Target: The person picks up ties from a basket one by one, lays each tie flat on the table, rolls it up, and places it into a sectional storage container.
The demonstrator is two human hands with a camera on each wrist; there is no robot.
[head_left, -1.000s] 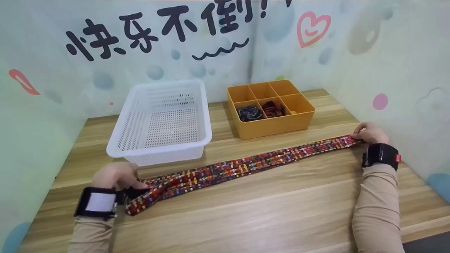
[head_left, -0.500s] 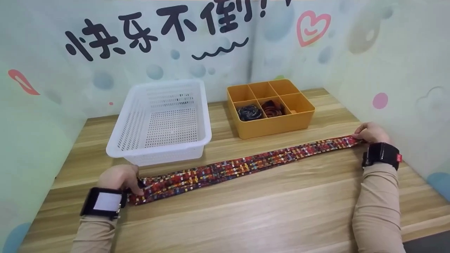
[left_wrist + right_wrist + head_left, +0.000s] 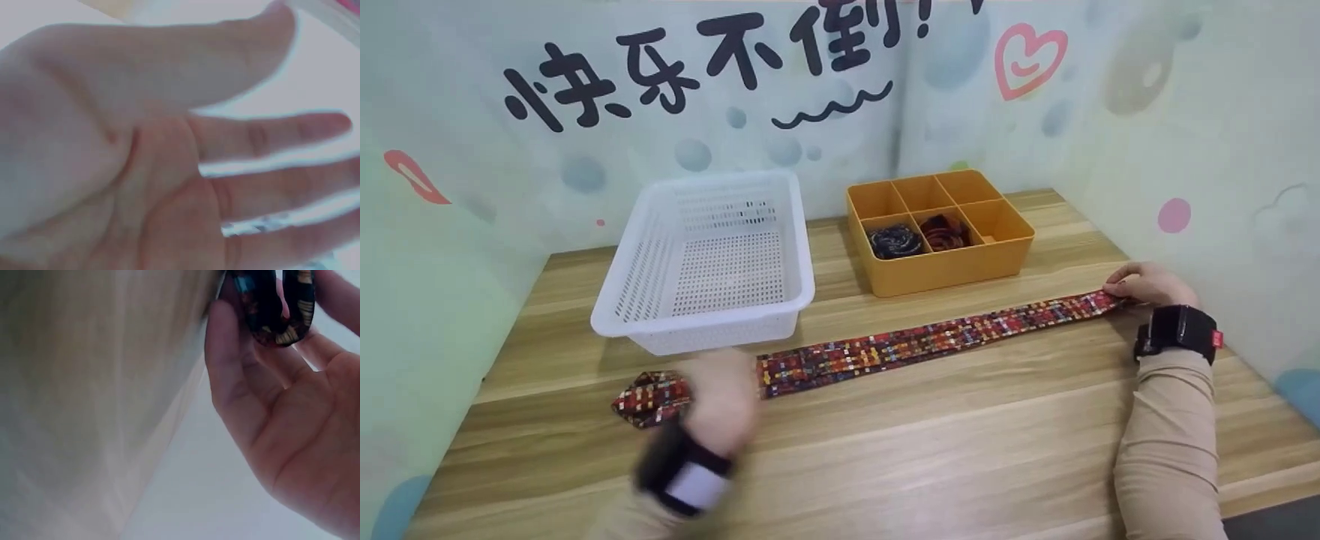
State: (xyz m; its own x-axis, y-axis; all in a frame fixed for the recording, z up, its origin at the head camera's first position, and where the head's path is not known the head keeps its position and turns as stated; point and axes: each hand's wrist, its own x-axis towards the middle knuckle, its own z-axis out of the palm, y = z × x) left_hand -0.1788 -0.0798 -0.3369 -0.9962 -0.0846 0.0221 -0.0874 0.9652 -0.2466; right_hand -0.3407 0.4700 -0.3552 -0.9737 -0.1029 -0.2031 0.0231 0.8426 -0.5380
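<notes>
A folded necktie with a red, orange and multicoloured pattern stretches slantwise over the wooden table, its pointed wide end at the left. At the tie's narrow right end, my right hand pinches the fabric; the right wrist view shows the folded end of the tie between thumb and fingers. My left hand, blurred in the head view, is over the tie near its wide end and covers part of it. In the left wrist view the left hand's fingers are straight and spread, holding nothing.
A white perforated basket stands behind the tie at the left. To its right is an orange divided box; a rolled dark tie and a rolled dark red tie sit in two front compartments. Walls close in the back and sides.
My left hand has let go of the tie's wide end and moved right along it; the pointed end now lies flat on the table. The right hand keeps its grip at the other end.
</notes>
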